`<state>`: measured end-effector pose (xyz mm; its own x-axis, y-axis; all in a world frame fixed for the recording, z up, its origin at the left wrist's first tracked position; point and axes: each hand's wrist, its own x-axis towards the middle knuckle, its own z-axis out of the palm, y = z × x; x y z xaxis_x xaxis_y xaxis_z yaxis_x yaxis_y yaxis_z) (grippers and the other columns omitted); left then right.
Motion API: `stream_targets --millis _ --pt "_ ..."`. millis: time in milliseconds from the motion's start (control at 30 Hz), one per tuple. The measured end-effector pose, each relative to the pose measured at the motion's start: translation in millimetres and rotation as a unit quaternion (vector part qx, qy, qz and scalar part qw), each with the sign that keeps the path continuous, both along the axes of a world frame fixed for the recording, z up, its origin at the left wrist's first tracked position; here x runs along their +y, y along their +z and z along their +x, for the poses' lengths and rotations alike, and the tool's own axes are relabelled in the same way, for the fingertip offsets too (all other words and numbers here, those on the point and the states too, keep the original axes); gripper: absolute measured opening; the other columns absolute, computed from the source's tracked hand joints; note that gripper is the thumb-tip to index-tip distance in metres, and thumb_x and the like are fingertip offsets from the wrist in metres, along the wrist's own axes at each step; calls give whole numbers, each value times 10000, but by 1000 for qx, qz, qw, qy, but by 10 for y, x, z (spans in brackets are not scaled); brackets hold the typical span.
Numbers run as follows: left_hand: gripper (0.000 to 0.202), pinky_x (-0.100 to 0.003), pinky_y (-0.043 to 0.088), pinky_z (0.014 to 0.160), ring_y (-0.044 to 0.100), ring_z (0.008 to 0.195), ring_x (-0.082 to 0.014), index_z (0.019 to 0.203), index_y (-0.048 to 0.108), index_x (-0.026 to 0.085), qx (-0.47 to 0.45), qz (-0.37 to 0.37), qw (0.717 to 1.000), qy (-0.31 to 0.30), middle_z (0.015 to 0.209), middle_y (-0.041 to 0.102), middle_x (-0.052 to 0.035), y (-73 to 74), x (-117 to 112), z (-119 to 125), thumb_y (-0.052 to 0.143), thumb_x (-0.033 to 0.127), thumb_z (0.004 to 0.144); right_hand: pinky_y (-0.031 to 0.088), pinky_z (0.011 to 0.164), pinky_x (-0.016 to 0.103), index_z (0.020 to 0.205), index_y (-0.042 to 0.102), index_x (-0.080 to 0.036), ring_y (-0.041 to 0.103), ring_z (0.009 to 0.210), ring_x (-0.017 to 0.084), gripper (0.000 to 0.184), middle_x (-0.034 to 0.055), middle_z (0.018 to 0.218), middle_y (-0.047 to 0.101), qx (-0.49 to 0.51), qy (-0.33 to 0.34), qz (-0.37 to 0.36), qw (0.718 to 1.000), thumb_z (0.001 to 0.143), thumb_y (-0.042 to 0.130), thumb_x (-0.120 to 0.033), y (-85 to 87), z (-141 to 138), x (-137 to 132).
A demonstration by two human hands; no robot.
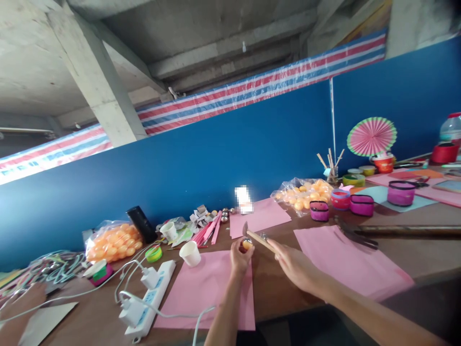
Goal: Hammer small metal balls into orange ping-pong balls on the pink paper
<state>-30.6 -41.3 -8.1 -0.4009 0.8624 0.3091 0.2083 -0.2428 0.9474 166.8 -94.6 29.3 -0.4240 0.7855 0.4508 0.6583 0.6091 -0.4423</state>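
Orange ball (247, 245), right of the white cup (190, 253), sits in the left hand (240, 257), whose fingers curl around it, thumb and fingertips only a ball's breadth apart and partly covering it; whether the silvery part at its top is a coating or a second ball is hard to make out. The right hand (290, 262), farther right of the cup, has its fingers closed on a wooden-handled tool (261, 241); the palm side is hidden, and the dark tip, close by the ball, is too small to identify. A silvery ball (264, 236) shows partly behind the handle. The cup's inside looks pale, its contents unclear. Left of the cup, a clear bag (115, 242) is full of orange balls; beyond the cup to the right, another bag (304, 194) holds more, its film blurring them. Farther right of the cup, a jar (332, 175) contains wooden sticks, and a pink fan (372, 137) rises above a red container (383, 163), its foot hard to see. Behind the cup to the right, pixels mask a white object (244, 199). Far left of the cup, another person's hand (25, 307) is blurred and cut off.
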Motion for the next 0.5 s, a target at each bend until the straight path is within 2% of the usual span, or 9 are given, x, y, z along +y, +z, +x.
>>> stream_targets --millis 167,267,433,500 --pt "344 -227 402 506 471 496 -89 781 643 121 32 7 999 6 642 545 -7 -12 -2 3 711 239 464 440 789 307 1274 368 -211 596 899 195 462 88 1048 609 -15 -5 -42 999 816 348 -146 39 -16 -28" --pt "371 -223 406 510 481 507 -88 831 638 139 37 11 999 -3 686 568 -15 -16 -3 2 704 240 480 436 801 307 1293 337 -204 581 933 192 471 91 1079 593 2 0 -24 1000 825 333 -149 57 -12 -35" --pt "340 -207 383 448 484 459 -93 806 614 126 25 -2 999 -33 576 567 0 -26 -11 14 696 274 511 449 758 301 1272 370 -201 605 872 196 458 91 1046 612 -18 4 -28 999 818 345 -149 54 1 -35" --pt "360 -204 389 448 498 469 -94 831 600 128 16 0 999 -40 605 582 -4 -32 -8 18 695 275 515 448 753 294 1281 358 -205 606 863 188 460 90 1044 612 -9 -1 -19 1000 824 339 -150 58 2 -38"
